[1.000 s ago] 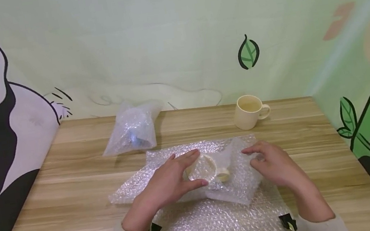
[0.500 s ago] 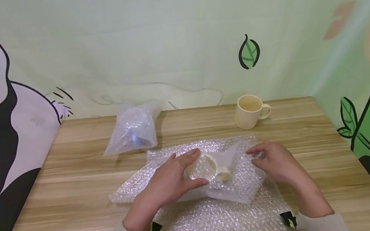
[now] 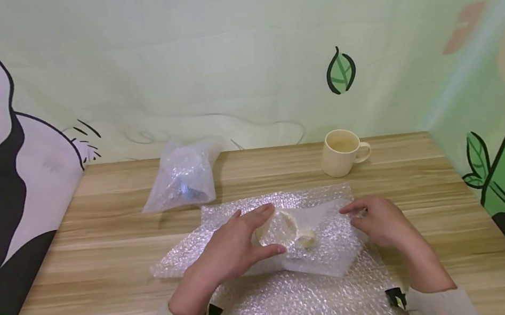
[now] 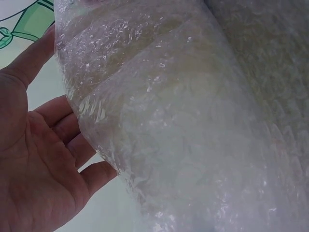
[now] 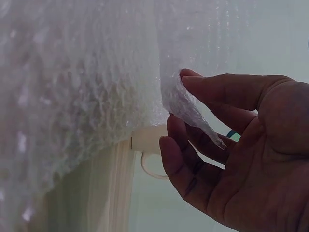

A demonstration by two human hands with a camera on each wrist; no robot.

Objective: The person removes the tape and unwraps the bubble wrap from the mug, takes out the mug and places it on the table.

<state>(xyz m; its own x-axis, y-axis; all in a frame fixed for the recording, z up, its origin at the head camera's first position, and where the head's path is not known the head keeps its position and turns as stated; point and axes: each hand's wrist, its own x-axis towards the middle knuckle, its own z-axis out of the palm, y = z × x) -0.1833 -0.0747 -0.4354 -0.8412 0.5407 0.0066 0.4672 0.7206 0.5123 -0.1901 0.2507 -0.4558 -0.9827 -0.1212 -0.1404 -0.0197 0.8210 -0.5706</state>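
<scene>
Curves the left hand (image 3: 233, 243) around the left side of a cream mug (image 3: 279, 231) that lies under clear bubble wrap (image 3: 297, 302), with thumb set wide apart from the forefinger. Touches the edge of the wrap with the fingers of that hand, loosely bent and relaxed in the left wrist view. Pinches a raised edge of the wrap with the right hand (image 3: 383, 222), narrow between thumb and fingers, with the remaining fingers bent in behind. Can make out a pale rim and a handle through the film, with the handle toward the right hand. Cannot tell how firm the pinch is. Spreads the sheet over a wooden table (image 3: 83, 299), with a second mug (image 3: 337, 159) upright behind to the right and a wrapped bundle (image 3: 182, 173) behind to the left.
</scene>
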